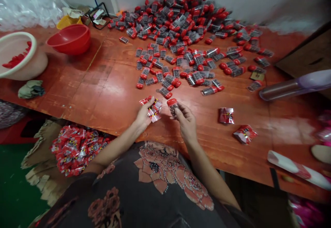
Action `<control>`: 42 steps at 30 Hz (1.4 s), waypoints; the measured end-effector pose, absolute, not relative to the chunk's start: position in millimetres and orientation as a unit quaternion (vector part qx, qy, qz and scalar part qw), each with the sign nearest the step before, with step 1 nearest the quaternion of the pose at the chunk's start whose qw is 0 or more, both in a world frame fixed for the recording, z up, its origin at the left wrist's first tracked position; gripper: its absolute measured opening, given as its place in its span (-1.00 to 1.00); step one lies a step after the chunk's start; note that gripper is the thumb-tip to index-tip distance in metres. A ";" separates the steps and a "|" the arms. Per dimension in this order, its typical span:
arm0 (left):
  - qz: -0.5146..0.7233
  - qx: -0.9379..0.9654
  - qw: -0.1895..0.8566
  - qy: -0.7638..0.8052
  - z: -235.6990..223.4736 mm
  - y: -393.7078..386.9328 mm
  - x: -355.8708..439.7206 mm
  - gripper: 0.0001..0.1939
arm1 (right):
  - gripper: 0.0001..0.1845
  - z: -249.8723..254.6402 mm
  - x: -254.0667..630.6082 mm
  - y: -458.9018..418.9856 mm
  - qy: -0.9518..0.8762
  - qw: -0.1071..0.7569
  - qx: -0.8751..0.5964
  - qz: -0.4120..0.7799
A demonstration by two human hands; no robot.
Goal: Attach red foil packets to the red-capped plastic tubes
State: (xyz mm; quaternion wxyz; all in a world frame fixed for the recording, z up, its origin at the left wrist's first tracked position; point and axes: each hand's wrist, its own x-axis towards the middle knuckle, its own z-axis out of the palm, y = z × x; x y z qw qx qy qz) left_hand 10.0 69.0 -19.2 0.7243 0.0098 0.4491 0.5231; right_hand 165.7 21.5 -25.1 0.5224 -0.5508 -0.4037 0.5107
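Over the table's front part, my left hand (143,115) is closed around several red printed wrappers (155,111), its thumb resting on top of them. A short way to the right, my right hand (186,121) pinches a small clear bottle (172,107) with a red cap and dark contents, cap end up. The bottle and the wrappers are apart. Just beyond both hands lies another red-capped bottle (165,92). Two more red wrappers, one flat (226,115) and one crumpled (245,134), lie on the table to the right.
A large heap of red-capped bottles (178,21) fills the table's back. On the left stand a red bowl (71,40) and a white tub (38,57). A cardboard box (307,55) and a clear tube (281,88) are at right. Red packets (77,148) fill a carton below.
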 end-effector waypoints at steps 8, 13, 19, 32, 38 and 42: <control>0.508 0.011 0.732 0.453 -10.2 65.4 26.5 -0.84 | -0.59 -18.5 157.5 3.0 -0.418 0.537 -0.544 0.492; 0.526 0.038 0.720 0.451 -6.8 58.5 30.3 -0.75 | -0.62 -18.5 160.4 1.9 -0.457 0.505 -0.548 0.485; 0.548 0.145 0.694 0.443 2.2 50.0 31.2 -0.71 | -0.64 -10.9 166.0 3.4 -0.418 0.505 -0.535 0.533; 0.481 0.287 0.698 0.447 14.8 47.2 21.4 -0.68 | -0.71 -5.5 169.0 -1.5 -0.363 0.525 -0.523 0.564; 0.479 0.270 0.707 0.444 17.6 45.1 24.2 -0.54 | -0.72 -7.1 167.9 -3.4 -0.419 0.534 -0.534 0.504; 0.477 0.276 0.703 0.449 16.0 43.3 27.7 -0.59 | -0.73 -9.7 163.9 -6.6 -0.438 0.543 -0.537 0.475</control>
